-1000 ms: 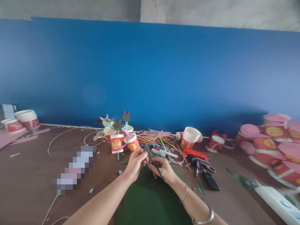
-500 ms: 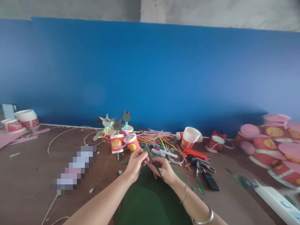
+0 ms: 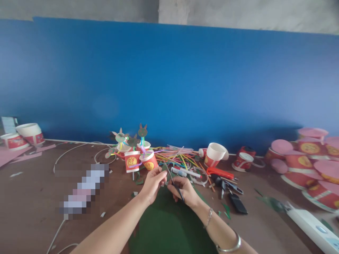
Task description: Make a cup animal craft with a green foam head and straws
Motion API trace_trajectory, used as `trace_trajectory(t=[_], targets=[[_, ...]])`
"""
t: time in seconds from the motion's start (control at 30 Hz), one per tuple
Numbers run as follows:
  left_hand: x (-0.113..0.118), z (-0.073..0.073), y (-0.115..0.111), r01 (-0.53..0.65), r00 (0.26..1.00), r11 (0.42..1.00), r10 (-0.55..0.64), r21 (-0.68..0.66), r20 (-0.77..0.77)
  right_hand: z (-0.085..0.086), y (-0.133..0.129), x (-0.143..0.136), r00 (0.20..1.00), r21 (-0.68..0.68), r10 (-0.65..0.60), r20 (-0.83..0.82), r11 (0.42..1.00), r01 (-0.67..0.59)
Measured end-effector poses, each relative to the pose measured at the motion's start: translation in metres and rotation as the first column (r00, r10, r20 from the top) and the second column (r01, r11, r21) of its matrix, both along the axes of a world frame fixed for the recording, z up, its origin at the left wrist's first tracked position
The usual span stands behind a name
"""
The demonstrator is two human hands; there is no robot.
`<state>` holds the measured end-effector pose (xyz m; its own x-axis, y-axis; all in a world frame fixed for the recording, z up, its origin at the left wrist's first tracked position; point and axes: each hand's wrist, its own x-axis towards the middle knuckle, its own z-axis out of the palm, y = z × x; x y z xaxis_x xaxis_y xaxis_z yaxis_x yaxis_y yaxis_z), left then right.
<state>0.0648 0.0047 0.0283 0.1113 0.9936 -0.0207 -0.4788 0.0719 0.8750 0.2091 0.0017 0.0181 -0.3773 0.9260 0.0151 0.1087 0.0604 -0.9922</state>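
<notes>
My right hand (image 3: 184, 190) is closed around the dark handles of a pair of scissors (image 3: 178, 192), whose narrow blades point up and to the left. Close beside the blades, my left hand (image 3: 153, 183) pinches with thumb and forefinger. Whatever sits in that pinch is too small and hidden to name. A large dark green sheet (image 3: 169, 225) lies beneath both hands and reaches toward me. Just beyond the left hand stand red paper cups (image 3: 148, 161) with animal-head cutouts (image 3: 142, 132) on coloured stems.
Pipe cleaners (image 3: 180, 153), markers (image 3: 186, 173), a red-orange utility knife (image 3: 219, 173) and keys (image 3: 225, 187) lie behind and right of my hands. Pink-topped cups (image 3: 302, 165) crowd the far right near a white power strip (image 3: 312, 225). A blue panel (image 3: 169, 84) closes off the back.
Hardly anything differs. My left hand has shifted very slightly beside the scissors, and the whole view has moved a touch; both hands keep their grip.
</notes>
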Motion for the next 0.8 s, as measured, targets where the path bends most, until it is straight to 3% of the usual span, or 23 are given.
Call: trace_trajectory(t=[0.4,0.8], targets=[[-0.0013,0.0014,-0.0005,0.062,0.998,0.998,-0.061,0.018,-0.021,-0.0032,0.0012,0.0015,1.0,0.027,0.02,-0.015,0.999,-0.02],[-0.0002,-0.0009,0.0001,0.005,1.0,1.0,-0.005,-0.024,0.006,-0.0012,0.0009,0.0005,1.0,0.025,0.011,-0.007,1.0,-0.011]])
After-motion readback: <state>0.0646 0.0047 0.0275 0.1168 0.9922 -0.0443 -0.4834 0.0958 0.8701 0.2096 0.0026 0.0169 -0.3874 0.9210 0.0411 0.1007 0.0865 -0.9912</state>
